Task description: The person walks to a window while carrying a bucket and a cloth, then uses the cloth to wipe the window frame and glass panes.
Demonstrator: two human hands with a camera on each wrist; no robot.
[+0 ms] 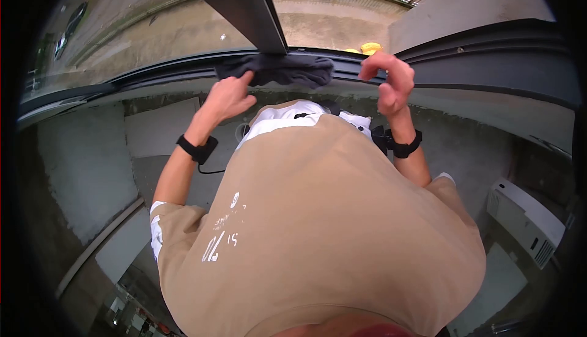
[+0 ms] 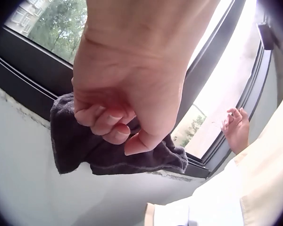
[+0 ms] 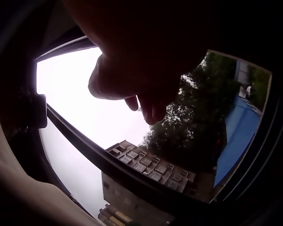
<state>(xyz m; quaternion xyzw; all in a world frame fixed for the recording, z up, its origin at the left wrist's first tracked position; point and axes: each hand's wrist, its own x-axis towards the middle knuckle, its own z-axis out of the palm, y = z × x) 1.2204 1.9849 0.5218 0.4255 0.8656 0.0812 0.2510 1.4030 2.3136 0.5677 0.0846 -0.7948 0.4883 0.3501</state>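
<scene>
A dark grey cloth (image 1: 287, 71) lies bunched along the window track in the head view. My left hand (image 1: 229, 100) is over its left part, the index finger reaching onto the fabric. From the left wrist, the cloth (image 2: 108, 157) hangs over the inner edge of the frame, below my left hand (image 2: 127, 99); its other fingers are bent with bare fingertips showing, and the thumb stands apart. My right hand (image 1: 394, 80) is raised to the right of the cloth, loosely bent and holding nothing. It is a dark outline against the window opening in the right wrist view.
A dark upright window frame (image 1: 260, 13) rises behind the cloth. The window track (image 1: 348, 68) runs on to the right, and a yellow object (image 1: 370, 48) shows beyond it. A white boxy appliance (image 1: 527, 221) is at the lower right. Both wrists wear black straps.
</scene>
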